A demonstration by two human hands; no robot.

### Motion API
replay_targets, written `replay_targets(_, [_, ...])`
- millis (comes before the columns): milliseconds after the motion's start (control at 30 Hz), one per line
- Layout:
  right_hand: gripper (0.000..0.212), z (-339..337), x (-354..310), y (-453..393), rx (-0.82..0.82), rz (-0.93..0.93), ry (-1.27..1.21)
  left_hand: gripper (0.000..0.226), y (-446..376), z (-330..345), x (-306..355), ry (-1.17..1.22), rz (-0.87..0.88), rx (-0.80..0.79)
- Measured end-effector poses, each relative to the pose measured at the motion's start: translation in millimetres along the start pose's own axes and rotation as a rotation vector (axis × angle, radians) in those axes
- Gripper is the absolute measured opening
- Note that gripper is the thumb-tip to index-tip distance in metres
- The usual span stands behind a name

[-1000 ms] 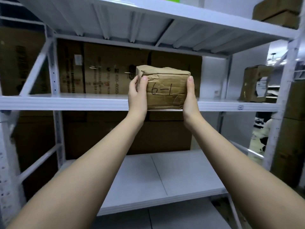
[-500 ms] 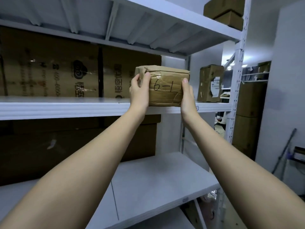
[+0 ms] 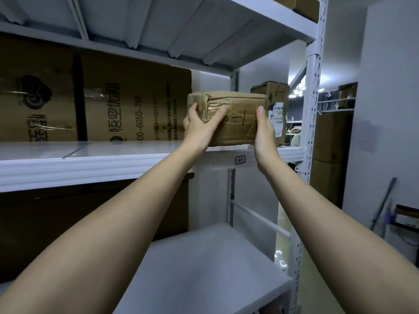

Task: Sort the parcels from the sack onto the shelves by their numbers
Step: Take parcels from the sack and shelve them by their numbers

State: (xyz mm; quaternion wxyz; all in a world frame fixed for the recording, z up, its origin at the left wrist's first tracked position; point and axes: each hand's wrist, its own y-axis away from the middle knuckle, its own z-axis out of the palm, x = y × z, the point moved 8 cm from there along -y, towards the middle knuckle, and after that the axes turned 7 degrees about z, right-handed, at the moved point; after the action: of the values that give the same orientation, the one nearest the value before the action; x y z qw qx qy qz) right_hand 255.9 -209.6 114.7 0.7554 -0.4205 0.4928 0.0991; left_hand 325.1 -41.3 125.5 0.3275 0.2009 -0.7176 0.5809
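A large printed brown cardboard carton [image 3: 95, 103] stands on the white metal shelf [image 3: 90, 162]. Right of it, the left hand [image 3: 199, 130] and right hand [image 3: 264, 130] clasp a crumpled, taped brown cardboard parcel [image 3: 235, 118] at the shelf's edge.

Large printed carton [image 3: 127, 103] stands at the back of the middle tier, left of centre; dark print and clear tape strips on its face. Dark carton [image 3: 95, 214] sits below it, one tier down, in shadow. Beyond the rack's right upright, a stack of brown cartons [image 3: 328, 155] stands against the white wall [image 3: 385, 87]. A long grey pole [image 3: 383, 205] leans on that wall. A wire rack [image 3: 335, 105] shows further back under ceiling lights; detail there blurred.
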Motion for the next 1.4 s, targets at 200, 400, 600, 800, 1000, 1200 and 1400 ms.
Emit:
replay_targets(200, [0.050, -28, 36, -65, -0.066, -0.050, 0.026, 0.102, -30, 55, -29, -0.137, -0.023, -0.061])
replay_targets(400, [0.033, -56, 72, -118, -0.149, -0.126, 0.057, 0.111, -54, 107, -49, -0.235, -0.078, -0.106])
replay_targets(600, [0.047, -77, 89, -143, -0.198, -0.269, 0.296, 0.105, -59, 133, -58, -0.280, -0.086, -0.086])
replay_targets(800, [0.046, -86, 101, -155, -0.267, -0.277, 0.346, 0.099, -61, 140, -58, -0.373, -0.106, -0.086])
replay_targets(1000, [0.046, -88, 113, -160, -0.310, -0.238, 0.381, 0.106, -69, 139, -63, -0.487, -0.189, -0.067])
replay_targets(1200, [0.037, -85, 120, -177, -0.277, -0.101, 0.463, 0.094, -75, 131, -67, -0.514, -0.196, 0.061])
replay_targets(1400, [0.034, -83, 120, -183, -0.225, -0.046, 0.521, 0.084, -81, 135, -72, -0.561, -0.242, 0.054])
